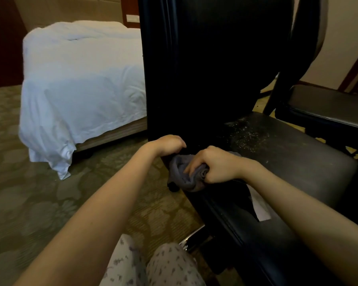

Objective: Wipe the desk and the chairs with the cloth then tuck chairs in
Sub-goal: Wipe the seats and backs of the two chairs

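Observation:
A black leather chair (277, 153) fills the right half of the view, its tall back rising at centre and its worn, speckled seat stretching to the right. My right hand (213, 165) grips a bunched grey cloth (186, 174) at the seat's near left corner, where seat and back meet. My left hand (170, 144) has its fingers curled round the lower left edge of the chair back, just left of the cloth. A second dark chair (327, 106) stands behind, at the right.
A bed (81, 83) with a white duvet hanging over its corner stands at the left, on patterned carpet (39, 193). A white paper tag (260, 209) hangs at the seat's front edge. The chair's chrome base (192, 240) shows beside my knees.

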{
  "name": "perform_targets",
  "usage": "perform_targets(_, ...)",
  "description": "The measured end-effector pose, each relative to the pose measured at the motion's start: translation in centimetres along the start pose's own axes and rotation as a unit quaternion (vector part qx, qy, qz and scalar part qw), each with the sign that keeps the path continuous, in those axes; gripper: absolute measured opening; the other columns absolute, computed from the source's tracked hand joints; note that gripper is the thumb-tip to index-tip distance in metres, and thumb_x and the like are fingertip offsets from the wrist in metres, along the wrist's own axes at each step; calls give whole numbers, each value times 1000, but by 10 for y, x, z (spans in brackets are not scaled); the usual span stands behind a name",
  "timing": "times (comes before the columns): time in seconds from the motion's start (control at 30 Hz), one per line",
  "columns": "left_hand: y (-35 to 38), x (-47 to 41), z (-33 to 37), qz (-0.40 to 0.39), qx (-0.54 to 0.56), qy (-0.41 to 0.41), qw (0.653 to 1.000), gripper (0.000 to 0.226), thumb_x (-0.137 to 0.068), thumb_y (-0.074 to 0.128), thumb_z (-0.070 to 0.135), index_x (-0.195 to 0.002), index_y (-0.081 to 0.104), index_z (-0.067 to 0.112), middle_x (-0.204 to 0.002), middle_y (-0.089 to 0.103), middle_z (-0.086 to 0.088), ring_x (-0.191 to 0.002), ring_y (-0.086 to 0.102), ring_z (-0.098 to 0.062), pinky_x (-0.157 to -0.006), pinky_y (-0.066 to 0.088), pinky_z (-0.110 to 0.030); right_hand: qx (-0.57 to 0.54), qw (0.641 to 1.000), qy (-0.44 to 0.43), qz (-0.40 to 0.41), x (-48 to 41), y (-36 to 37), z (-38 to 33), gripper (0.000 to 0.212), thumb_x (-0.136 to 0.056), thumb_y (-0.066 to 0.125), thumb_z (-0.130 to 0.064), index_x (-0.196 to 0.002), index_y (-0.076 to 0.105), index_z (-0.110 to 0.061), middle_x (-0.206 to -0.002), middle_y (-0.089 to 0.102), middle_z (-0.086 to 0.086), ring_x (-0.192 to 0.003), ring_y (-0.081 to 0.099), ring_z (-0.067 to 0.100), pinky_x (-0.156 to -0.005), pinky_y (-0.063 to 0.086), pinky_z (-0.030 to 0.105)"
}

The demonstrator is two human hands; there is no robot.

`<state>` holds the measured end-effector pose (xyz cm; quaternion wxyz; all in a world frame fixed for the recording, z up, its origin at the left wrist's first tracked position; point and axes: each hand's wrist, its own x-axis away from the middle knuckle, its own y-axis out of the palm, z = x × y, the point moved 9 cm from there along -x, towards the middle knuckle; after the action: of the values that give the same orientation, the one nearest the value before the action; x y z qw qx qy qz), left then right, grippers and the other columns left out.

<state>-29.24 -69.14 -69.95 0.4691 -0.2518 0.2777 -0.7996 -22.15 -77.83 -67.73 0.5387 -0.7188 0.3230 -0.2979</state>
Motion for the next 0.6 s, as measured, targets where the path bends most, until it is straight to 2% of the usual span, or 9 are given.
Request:
perform_targets(0.03, -2, -1, -2, 14, -1, -5, 1000, 24, -91, 40, -4, -103, 52, 13, -81, 48, 3, -76, 43, -11, -63, 34, -20, -1, 1000, 6, 29, -1, -4, 6, 44, -65, 51, -19, -100, 74, -29, -101, 73, -3, -95, 66, 16, -85, 53, 37)
perform_targets(0.1, -8, -3, -14, 51, -27, -19, 998, 28, -92, 42, 0, -117, 52, 8, -100, 55, -7, -92, 48, -21, -75, 36, -27, 23, 995, 27, 98, -8, -14, 18, 43, -66, 49, -21, -101, 73, -28, -102, 72, 0, -98, 66, 21, -84, 53, 40)
perform_targets(0.17, -13, -4, -30, 77, -65, -42, 994, 37, -93, 43, 3, -130, 46, 5, -124, 50, -17, -107, 50, -31, -80, 38, -32, 17, 986, 60, 155, -17, -22, 31, 39, -71, 54, -17, -105, 72, -24, -106, 71, 5, -100, 64, 26, -82, 53, 42)
perform_targets(0.23, -12, -6, -40, 79, -76, -52, 993, 40, -95, 41, 3, -135, 42, 5, -137, 40, -20, -115, 47, -37, -81, 39, -34, -3, 983, 88, 159, -27, -22, 39, 41, -76, 59, -11, -114, 69, -22, -116, 67, 8, -106, 62, 29, -86, 51, 43)
perform_targets(0.33, -11, -12, -41, 83, -93, -52, 991, 38, -97, 41, 10, -134, 43, 6, -136, 40, -21, -113, 47, -40, -85, 42, -41, 17, 991, 92, 100, -32, -13, 39, 40, -78, 57, -12, -115, 68, -22, -113, 68, 11, -99, 63, 30, -82, 52, 44)
perform_targets(0.47, -11, -13, -43, 119, -119, -61, 984, 32, -95, 50, 19, -127, 48, 11, -131, 44, -14, -114, 49, -36, -96, 42, -47, 4, 993, 95, 75, -20, -9, 38, 40, -74, 56, -7, -109, 72, -19, -100, 70, 14, -89, 64, 29, -76, 54, 45)
perform_targets(0.6, -16, -11, -48, 147, -85, -53, 984, 23, -93, 46, 4, -108, 54, 20, -116, 54, -11, -101, 54, -30, -84, 45, -40, -3, 996, 76, 50, -5, -10, 32, 45, -71, 55, -5, -110, 72, -20, -105, 71, 10, -97, 64, 25, -83, 53, 42)
